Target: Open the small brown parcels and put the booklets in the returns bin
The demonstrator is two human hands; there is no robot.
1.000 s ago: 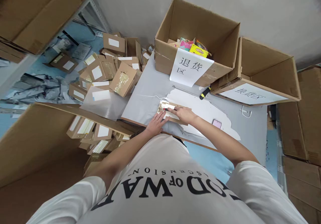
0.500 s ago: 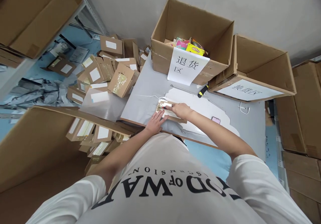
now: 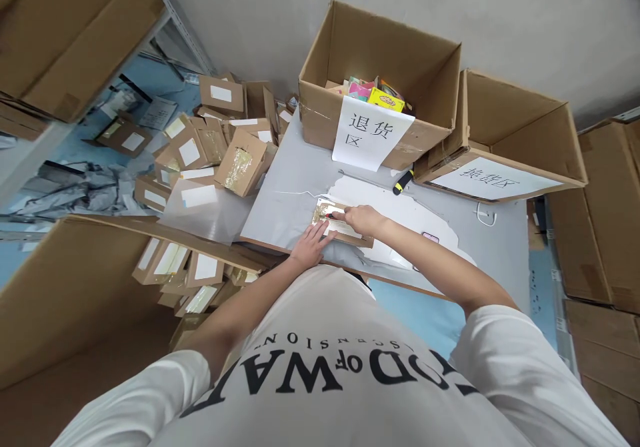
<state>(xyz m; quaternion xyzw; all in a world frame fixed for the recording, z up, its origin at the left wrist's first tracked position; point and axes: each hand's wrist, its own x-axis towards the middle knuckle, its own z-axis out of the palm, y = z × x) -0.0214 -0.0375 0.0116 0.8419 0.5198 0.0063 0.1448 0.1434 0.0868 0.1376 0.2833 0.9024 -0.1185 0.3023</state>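
A small flat cardboard parcel [image 3: 341,231] with gold tape lies near the front edge of the grey table [image 3: 295,187]. My left hand [image 3: 309,247] rests flat on its near left corner, fingers spread, holding it down. My right hand [image 3: 364,220] lies on top of the parcel, its fingers closed around a small red-tipped tool [image 3: 329,215] whose tip touches the taped left end. What kind of tool it is I cannot make out.
An open carton [image 3: 320,110] with a paper sign holds colourful packs at the table's back. A second signed carton [image 3: 520,147] stands to its right. A yellow-black cutter [image 3: 403,181], a pink phone [image 3: 430,237] and a white cable [image 3: 483,217] lie on the table. Small parcels [image 3: 210,147] are piled at left.
My right hand has slid a little to the left along the parcel's top. My left hand stays in place, and the view has shifted slightly.
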